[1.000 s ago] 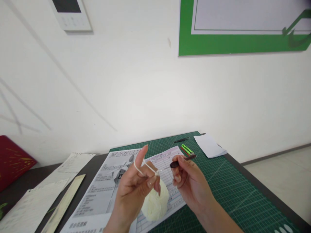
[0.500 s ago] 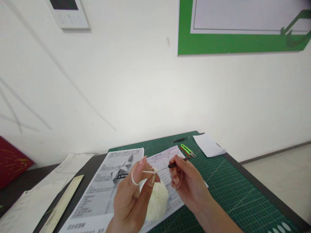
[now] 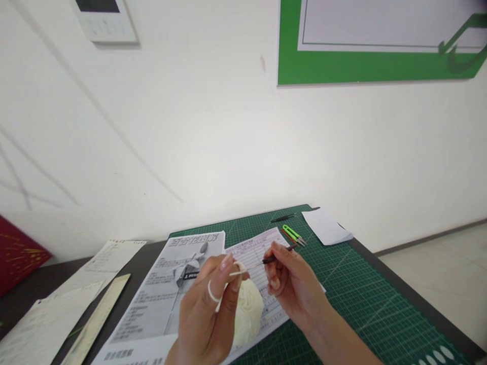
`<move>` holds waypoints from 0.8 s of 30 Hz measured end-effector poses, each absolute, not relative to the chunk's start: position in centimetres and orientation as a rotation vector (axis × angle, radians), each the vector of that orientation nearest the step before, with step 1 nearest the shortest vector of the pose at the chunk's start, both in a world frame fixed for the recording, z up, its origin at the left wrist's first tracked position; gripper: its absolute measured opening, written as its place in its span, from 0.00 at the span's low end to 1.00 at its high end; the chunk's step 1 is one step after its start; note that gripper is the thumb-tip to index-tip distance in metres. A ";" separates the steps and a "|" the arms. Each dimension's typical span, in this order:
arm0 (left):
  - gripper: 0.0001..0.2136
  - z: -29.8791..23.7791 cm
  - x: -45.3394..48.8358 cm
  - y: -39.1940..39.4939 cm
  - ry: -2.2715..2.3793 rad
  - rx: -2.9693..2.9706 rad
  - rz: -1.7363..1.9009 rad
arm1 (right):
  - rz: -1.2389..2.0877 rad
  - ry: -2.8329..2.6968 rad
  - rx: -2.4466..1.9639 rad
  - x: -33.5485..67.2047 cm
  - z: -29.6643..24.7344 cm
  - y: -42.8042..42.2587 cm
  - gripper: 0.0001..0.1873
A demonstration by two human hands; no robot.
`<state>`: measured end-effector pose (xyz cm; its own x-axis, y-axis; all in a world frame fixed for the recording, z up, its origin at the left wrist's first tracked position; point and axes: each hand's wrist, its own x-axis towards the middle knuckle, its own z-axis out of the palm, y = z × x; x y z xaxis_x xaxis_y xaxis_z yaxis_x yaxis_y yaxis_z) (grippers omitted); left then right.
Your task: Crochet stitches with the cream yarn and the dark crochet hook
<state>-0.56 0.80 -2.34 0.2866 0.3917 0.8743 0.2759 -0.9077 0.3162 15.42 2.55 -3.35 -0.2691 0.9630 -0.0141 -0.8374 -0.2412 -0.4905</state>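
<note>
Left hand [image 3: 207, 314] pinches a yarn strand [image 3: 238, 272], right hand [image 3: 292, 289] grips the crochet hook [image 3: 279, 254], yarn ball [image 3: 247, 312] beneath them on papers [image 3: 152, 304]; bare green mat [image 3: 361, 294] at 3 o'clock runs to the surface [image 3: 57, 276] edge, white wall [image 3: 228, 142] at 12

The yarn ball [image 3: 247, 312] lies on printed sheets [image 3: 160, 299], on the cutting mat [image 3: 353, 289].

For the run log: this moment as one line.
left hand: pinches yarn strand, looped round finger | right hand: holds crochet hook at strand | yarn ball: on printed sheets

Craft workroom, green cutting mat [image 3: 353, 284], instruction sheets [image 3: 167, 289]
</note>
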 end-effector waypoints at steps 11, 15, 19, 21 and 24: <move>0.39 -1.3 0.0 0.9 0.796 2.662 1.837 | 1.737 -0.481 -0.446 15.4 -3.2 2.5 0.14; 0.38 -1.8 -0.2 0.5 0.815 2.562 1.806 | 1.644 -0.527 -0.458 15.5 -2.9 2.4 0.15; 0.32 -1.9 0.1 0.0 0.793 2.197 1.760 | 1.499 -0.585 -0.458 15.8 -2.5 2.1 0.13; 0.30 -1.7 0.6 -0.2 0.751 1.975 1.716 | 1.433 -0.611 -0.445 15.9 -2.3 1.8 0.12; 0.27 -1.3 1.4 -0.3 0.686 1.596 1.671 | 1.363 -0.657 -0.419 16.0 -2.2 1.5 0.10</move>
